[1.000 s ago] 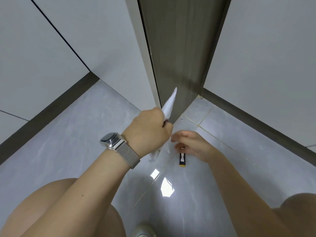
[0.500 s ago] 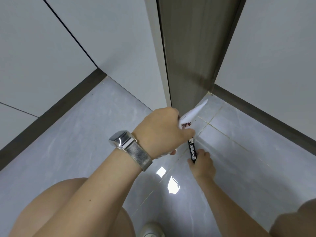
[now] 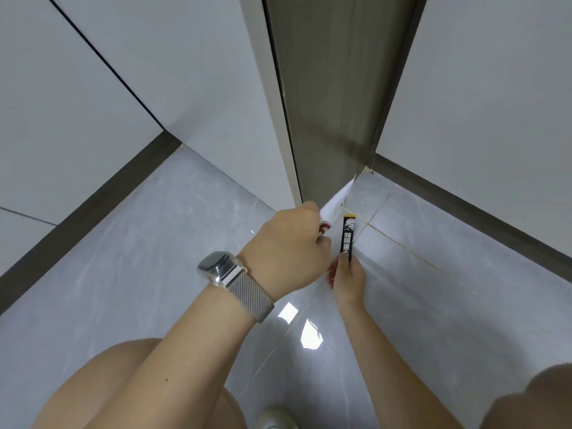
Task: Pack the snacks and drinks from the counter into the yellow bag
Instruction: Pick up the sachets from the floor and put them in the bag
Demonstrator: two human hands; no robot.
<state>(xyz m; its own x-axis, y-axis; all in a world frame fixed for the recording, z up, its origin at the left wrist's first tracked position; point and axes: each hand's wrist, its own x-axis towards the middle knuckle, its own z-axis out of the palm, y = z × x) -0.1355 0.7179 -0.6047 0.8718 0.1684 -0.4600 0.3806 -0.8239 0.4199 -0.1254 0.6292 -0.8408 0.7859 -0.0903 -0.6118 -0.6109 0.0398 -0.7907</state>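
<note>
We are crouched over a grey tiled floor [image 3: 130, 274] in a corner, and neither the counter nor the yellow bag shows in this view, so we cannot say how far the packing has got.

Our right hand [image 3: 348, 278] pinches the lower end of a slim black snack stick [image 3: 347, 236] with a yellow cap at its top end and white characters down its length. The stick points up toward twelve o'clock from the fingers, lifted clear of the tiles as far as we can tell. Our left hand [image 3: 286, 250], with a metal-mesh wristwatch [image 3: 230, 278] at seven o'clock of it, is curled into a fist around a white wrapper or packet [image 3: 335, 205] with a little red print near the knuckles; its free end trails off toward one o'clock, to the foot of the dark door frame [image 3: 325, 103]. The two hands sit just beside each other, the stick at three o'clock of the left fist.

We judge the stick to be very light and fairly stiff along its length, in a smooth foil-like sleeve that may slip in a loose pinch. Held by one end it can swing or twist, so a grip nearer the middle, thumb against two fingers, would carry it more surely. It may snap or crush if squeezed hard.

The white packet looks thin and limp, bending under its own weight. It needs gathering rather than pinching, and the fist suits it.
</note>
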